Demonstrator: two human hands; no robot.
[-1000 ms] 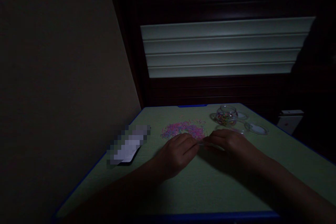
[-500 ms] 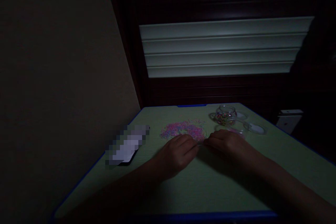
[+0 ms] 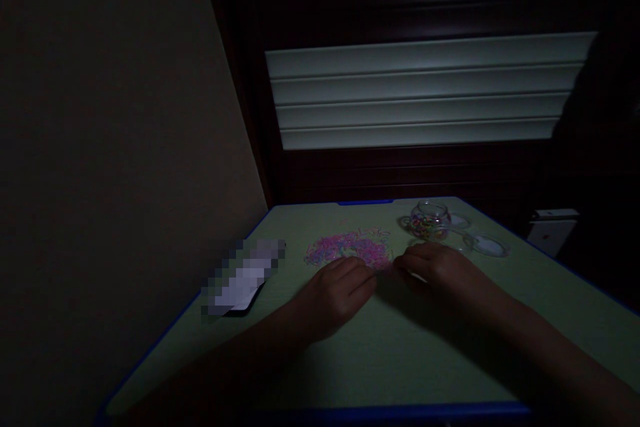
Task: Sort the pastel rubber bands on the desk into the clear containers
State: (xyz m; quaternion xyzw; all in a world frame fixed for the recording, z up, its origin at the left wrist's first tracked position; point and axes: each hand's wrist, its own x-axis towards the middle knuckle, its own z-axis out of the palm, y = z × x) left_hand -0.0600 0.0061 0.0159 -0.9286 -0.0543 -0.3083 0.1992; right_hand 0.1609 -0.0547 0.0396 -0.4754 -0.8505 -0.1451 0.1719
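Observation:
My left hand (image 3: 341,290) rests at the near edge of a pile of small pink, purple and blue pieces (image 3: 330,247), which look like tiny rubber bands. Its fingers are closed on something thin that pokes out to the right, too small and dark to make out. Just across a narrow gap, my right hand (image 3: 437,270) has thumb and fingers pinched together near the tip of that thin thing. Whatever its fingertips hold is hidden in the dim light. A faint pinkish spot shows between the two hands.
Behind my right hand stands a clear round jar (image 3: 431,219) of multicoloured pieces, with clear round lids (image 3: 489,246) beside it. A phone-like object (image 3: 245,280), partly blurred out, lies on the left of the green table (image 3: 350,373). A white box (image 3: 553,233) is beyond the right edge.
My right hand has shifted slightly right, widening the gap between the fingertips. My left hand has barely moved.

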